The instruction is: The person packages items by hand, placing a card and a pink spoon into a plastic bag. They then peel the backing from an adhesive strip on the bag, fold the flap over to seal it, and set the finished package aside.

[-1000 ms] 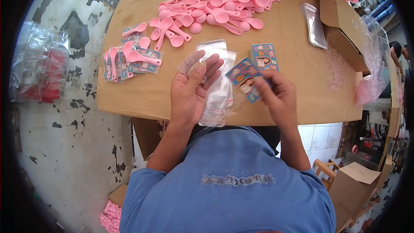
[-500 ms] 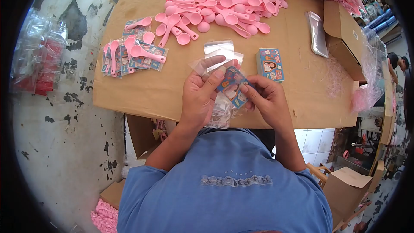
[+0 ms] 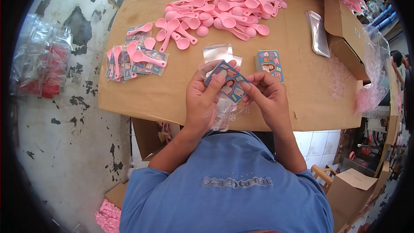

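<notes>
A blue printed card [image 3: 234, 89] with a picture of a person on it is held between my two hands, tilted, over the near edge of the table. My left hand [image 3: 202, 99] pinches its left side, thumb on top, and a clear plastic bag shows around those fingers. On the card's right corner, my right hand [image 3: 271, 101] closes thumb and fingers. Clear plastic bags [image 3: 217, 51] lie just beyond the hands, and more loose bags [image 3: 221, 118] lie below them. A stack of the same cards [image 3: 269, 67] stands to the right of my hands.
Pink measuring spoons [image 3: 228, 6] are heaped at the back of the table [image 3: 181, 99]. Bagged cards with spoons [image 3: 136, 58] lie at the left. At the right are a bundle of clear bags [image 3: 318, 34] and a cardboard box [image 3: 345, 39].
The card has moved slightly left and turned flatter, now covering more of the left fingers and the plastic bag. Both hands keep their hold. The whole view has shifted a little.
</notes>
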The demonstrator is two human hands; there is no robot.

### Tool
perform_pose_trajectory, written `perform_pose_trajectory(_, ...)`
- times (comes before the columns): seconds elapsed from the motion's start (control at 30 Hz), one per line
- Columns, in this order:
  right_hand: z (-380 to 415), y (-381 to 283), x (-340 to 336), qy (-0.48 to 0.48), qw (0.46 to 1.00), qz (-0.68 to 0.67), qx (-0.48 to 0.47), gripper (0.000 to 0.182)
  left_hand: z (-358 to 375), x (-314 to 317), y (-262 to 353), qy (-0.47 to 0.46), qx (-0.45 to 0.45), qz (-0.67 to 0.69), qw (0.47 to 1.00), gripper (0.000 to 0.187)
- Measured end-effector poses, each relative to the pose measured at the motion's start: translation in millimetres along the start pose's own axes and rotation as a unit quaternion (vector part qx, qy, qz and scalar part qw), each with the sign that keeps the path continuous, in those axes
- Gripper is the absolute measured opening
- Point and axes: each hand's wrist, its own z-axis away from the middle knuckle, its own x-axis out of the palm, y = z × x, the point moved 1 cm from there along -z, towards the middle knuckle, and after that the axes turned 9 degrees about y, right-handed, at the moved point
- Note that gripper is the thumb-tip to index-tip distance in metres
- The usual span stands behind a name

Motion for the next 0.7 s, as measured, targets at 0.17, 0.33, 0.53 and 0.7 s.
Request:
perform_pose_trajectory(0.17, -0.1, -1.9, 1.1, 0.031, 0.999, -0.025, -0.027, 0.017, -2.4, 4.5, -1.5, 0.009, 0.024, 0.006, 1.0, 0.035)
perform_pose_trajectory(0.33, 3.2, 5.5, -0.1, 0.045, 0.996, -0.067, -0.021, 0.017, -0.2, 7.4, -3.6, 0.008, 0.01, 0.001, 1.0, 0.035)
perform_pose_trajectory(0.53, 4.1, 7.4, 17.4, 0.053, 0.992, -0.115, -0.028, 0.016, 7.6, 12.0, -12.8, 0.01, -0.034, 0.003, 0.999, 0.036)
perform_pose_trajectory(0.7, -5.5, 11.3, 20.6, 0.045, 0.993, -0.056, -0.091, 0.017, 12.9, 14.3, -5.4, -0.02, -0.015, -0.062, 0.998, 0.045)
